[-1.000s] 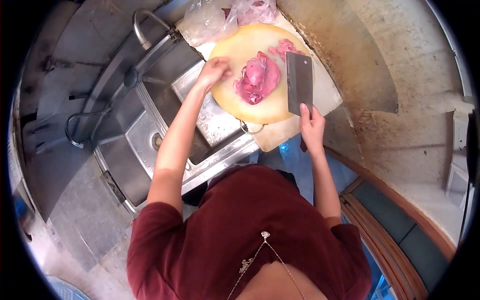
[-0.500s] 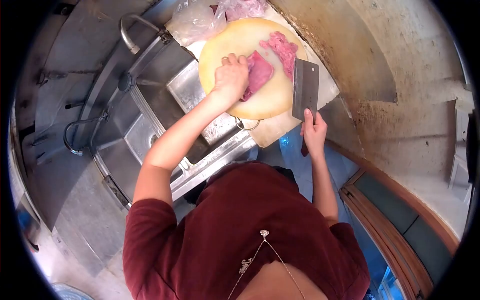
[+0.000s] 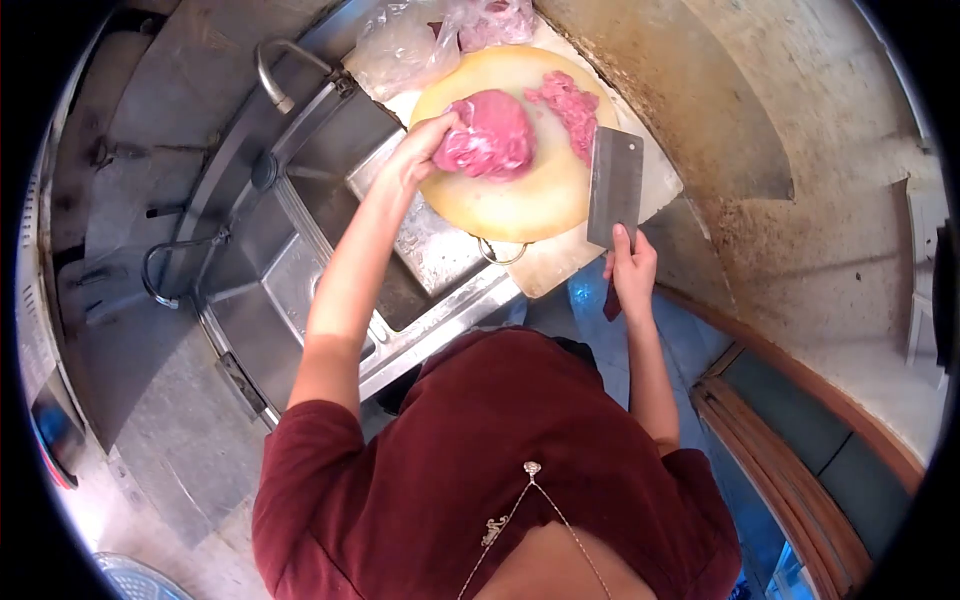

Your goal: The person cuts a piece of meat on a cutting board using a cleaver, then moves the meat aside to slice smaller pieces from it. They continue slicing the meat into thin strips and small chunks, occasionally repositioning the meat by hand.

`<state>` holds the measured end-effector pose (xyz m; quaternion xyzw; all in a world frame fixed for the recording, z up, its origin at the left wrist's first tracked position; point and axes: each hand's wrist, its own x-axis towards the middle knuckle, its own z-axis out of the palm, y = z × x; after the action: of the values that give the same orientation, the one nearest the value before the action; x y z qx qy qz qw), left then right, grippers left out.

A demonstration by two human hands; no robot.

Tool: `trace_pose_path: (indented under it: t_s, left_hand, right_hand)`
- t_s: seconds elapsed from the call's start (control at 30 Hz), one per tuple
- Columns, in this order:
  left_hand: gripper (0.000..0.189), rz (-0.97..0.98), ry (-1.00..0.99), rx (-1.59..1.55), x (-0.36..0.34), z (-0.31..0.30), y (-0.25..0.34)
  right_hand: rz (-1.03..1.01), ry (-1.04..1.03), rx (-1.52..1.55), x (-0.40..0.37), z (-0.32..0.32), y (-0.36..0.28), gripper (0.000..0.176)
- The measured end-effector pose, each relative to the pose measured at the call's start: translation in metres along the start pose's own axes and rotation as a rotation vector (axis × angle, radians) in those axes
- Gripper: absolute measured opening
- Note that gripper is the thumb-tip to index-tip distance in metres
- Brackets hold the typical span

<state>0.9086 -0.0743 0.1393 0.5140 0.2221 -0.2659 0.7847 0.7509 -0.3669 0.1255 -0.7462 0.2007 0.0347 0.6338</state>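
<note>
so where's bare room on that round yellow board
The near half of the round yellow cutting board is bare, between the pink meat slab held by the left hand and the steel cleaver in the right hand. Its far side is crowded: chopped meat pieces, clear plastic bags.

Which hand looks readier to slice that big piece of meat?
Right: the right hand grips the cleaver, its blade at the edge of the board. The left hand holds the meat.

We see a dull steel cleaver (image 3: 614, 187), wet glossy meat (image 3: 485, 136) (raw), and a smooth matt wooden board (image 3: 520, 205).
</note>
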Motion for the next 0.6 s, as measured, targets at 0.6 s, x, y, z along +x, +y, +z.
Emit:
trace_pose_path:
  t_s: [0.6]
  left_hand:
    - [0.04,1.017,0.436,1.15,-0.03,-0.013,-0.083]
  right_hand:
    - [-0.327,-0.326,-0.65,0.018,0.081,-0.033,0.029]
